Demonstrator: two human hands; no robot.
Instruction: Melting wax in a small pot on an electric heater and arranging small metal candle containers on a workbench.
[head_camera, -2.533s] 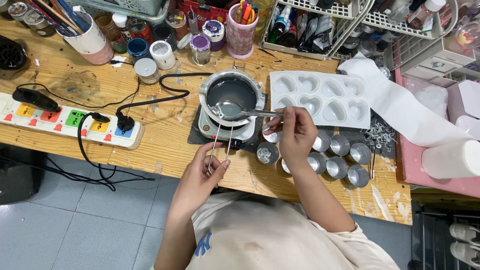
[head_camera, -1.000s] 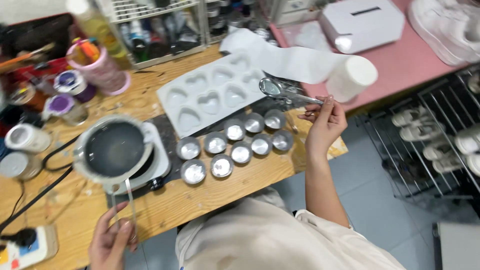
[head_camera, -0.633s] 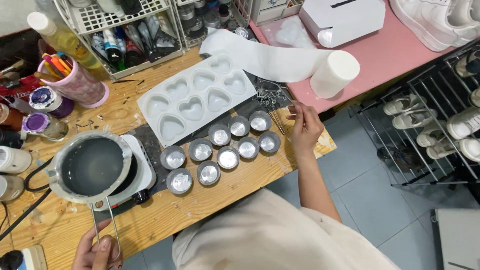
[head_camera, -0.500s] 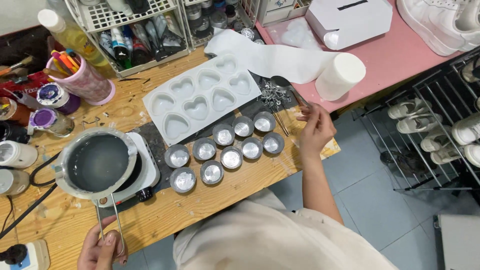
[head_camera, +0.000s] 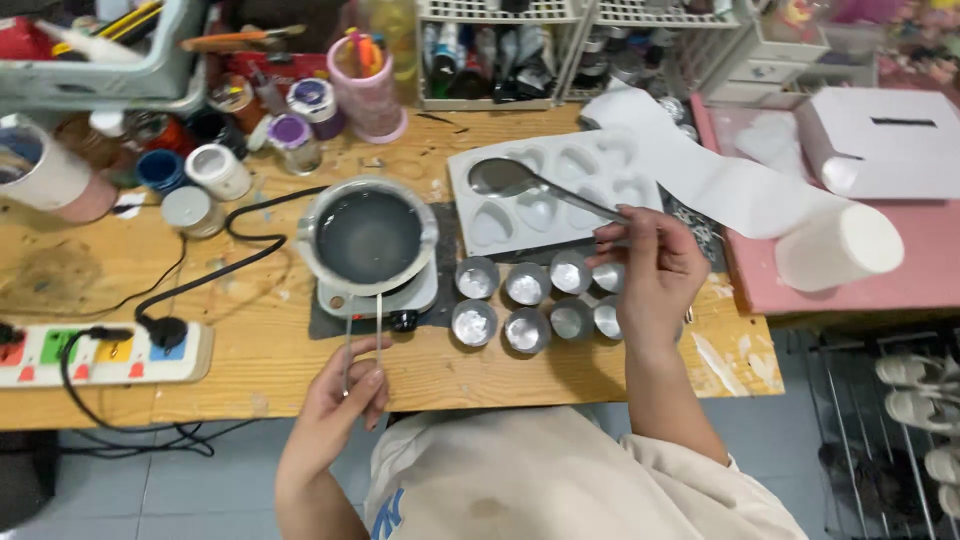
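My right hand (head_camera: 645, 275) grips the handle of a metal spoon (head_camera: 510, 178), whose bowl hovers over the white heart-shaped mould tray (head_camera: 560, 190). My left hand (head_camera: 335, 400) pinches the wire handle of a small metal melting pot (head_camera: 368, 235) filled with clear liquid. The pot rests on a little white electric hot plate (head_camera: 378, 295). Several small round metal cups (head_camera: 520, 300) stand in two rows between my hands, partly hidden under my right hand.
A power strip (head_camera: 100, 355) with black cables lies at the left. Paint jars (head_camera: 215, 170), a pink pen cup (head_camera: 370, 75) and wire racks (head_camera: 500, 50) line the back. A white paper roll (head_camera: 835, 245) and a white box (head_camera: 885, 140) sit on the pink surface at the right.
My right hand has brought the spoon back from the table's right end to above the heart mould. The view swung back over the pot; my left hand stays on its handle.
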